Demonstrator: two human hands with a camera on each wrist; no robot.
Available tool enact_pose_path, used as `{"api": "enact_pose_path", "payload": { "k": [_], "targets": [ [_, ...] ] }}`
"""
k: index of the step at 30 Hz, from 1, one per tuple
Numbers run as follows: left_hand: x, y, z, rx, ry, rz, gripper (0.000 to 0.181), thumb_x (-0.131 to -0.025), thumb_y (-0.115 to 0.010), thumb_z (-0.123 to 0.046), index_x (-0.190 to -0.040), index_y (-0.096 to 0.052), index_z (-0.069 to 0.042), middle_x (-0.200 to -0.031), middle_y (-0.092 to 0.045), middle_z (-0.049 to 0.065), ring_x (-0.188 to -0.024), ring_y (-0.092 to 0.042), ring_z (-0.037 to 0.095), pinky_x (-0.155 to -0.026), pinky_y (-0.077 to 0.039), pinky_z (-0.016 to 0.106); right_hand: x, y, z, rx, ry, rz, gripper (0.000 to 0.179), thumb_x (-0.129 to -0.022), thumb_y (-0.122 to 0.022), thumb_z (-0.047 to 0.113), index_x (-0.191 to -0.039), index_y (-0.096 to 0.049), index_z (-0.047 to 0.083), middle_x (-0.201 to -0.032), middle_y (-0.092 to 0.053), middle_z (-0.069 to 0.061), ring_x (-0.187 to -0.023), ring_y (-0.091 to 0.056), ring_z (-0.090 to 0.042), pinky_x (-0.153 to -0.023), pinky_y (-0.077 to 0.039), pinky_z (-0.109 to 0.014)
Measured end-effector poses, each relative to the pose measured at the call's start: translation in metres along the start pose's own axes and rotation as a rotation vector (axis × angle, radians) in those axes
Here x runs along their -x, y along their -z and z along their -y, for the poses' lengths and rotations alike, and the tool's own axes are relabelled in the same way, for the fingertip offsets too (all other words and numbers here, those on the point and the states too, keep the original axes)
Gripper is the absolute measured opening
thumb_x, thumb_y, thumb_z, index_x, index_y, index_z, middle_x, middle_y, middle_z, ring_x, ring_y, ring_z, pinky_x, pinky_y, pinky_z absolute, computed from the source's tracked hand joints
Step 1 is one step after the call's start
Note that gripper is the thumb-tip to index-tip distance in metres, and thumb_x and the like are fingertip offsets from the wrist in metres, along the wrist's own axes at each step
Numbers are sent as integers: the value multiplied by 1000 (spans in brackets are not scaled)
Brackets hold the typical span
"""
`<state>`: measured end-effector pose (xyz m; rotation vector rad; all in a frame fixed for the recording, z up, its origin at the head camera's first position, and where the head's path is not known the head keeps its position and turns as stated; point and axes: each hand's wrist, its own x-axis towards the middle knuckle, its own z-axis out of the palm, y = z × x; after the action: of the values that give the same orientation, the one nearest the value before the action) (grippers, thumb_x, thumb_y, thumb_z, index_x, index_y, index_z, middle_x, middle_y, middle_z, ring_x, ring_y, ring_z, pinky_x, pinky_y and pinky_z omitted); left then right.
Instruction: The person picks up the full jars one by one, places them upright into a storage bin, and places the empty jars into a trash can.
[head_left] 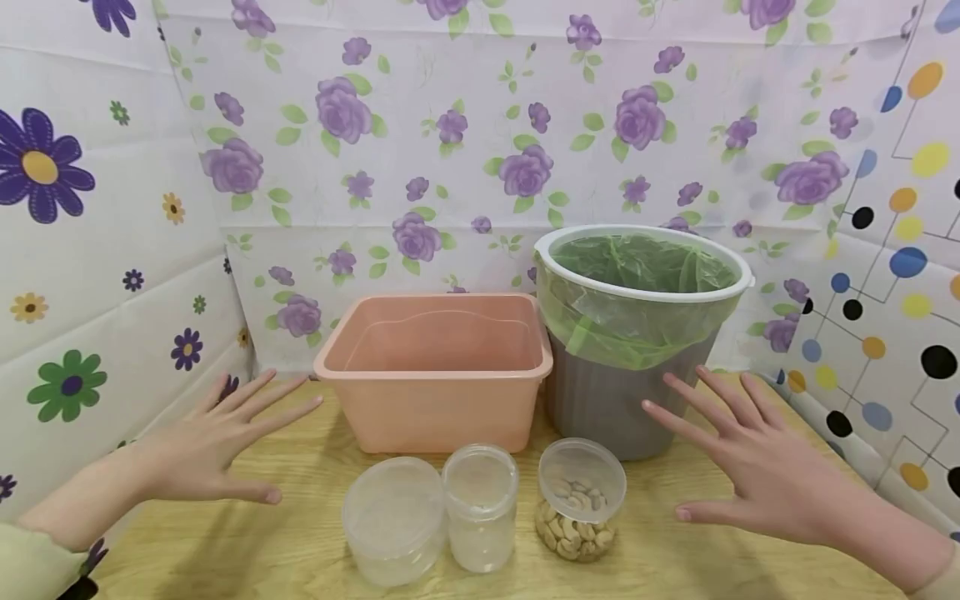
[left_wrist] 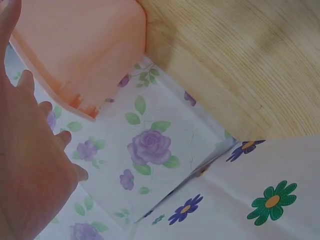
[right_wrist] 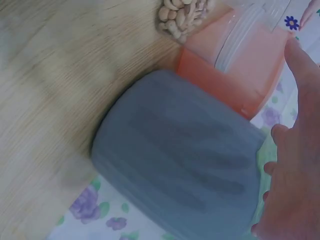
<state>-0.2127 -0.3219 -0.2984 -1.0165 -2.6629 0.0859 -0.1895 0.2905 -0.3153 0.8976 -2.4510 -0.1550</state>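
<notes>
My left hand [head_left: 213, 446] hovers with spread fingers left of a pink plastic basin [head_left: 442, 412], holding nothing. On the other side, my right hand [head_left: 765, 462] is likewise spread and bare, in front of a grey bin [head_left: 622, 400] lined with a green plastic bag [head_left: 637, 325]. Between the hands stand three clear lidded containers: a wide round one [head_left: 393, 525], a taller narrow jar [head_left: 482, 508], and a jar of cashew nuts [head_left: 576, 533]. What the first two contain is unclear. In the wrist views, the left hand [left_wrist: 35, 165] is near the basin and the right hand [right_wrist: 295, 165] near the bin.
A wood-grain table [head_left: 300, 550] bears everything. Behind it hangs a purple-flowered sheet [head_left: 450, 167]. Patterned sheets also line the left side [head_left: 135, 242] and the right side [head_left: 892, 317], close to the hands. The basin and bin stand side by side at the back.
</notes>
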Motion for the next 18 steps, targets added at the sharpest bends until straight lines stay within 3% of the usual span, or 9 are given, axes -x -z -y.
{"api": "enact_pose_path", "payload": {
  "k": [4,10,18],
  "targets": [
    [-3,0,2,36,27,-5,97,-80,-71,-61,-158,-23,-32,-168,-8,-3,-155,10,19,-115,24,58,-8,0,5,-20,19,19,99,-74,-64,77,-156,-31,32,-167,-18,-1,-156,-2,-30,-125,13,-43],
    [-14,4,7,119,87,-24,90,-83,-72,-52,-157,-25,-33,-168,-10,-1,-153,-14,40,-113,6,76,-20,1,11,-35,48,18,98,-75,-64,77,-156,-30,32,-167,-19,-1,-155,-8,-35,-125,15,-43],
    [-31,8,18,194,123,-33,88,-87,-71,-46,-158,-22,-31,-169,-4,-1,-154,-5,41,-110,6,79,-27,0,18,-45,85,26,99,-76,-62,77,-156,-28,32,-167,-17,1,-154,-9,-35,-125,13,-44]
  ]
}}
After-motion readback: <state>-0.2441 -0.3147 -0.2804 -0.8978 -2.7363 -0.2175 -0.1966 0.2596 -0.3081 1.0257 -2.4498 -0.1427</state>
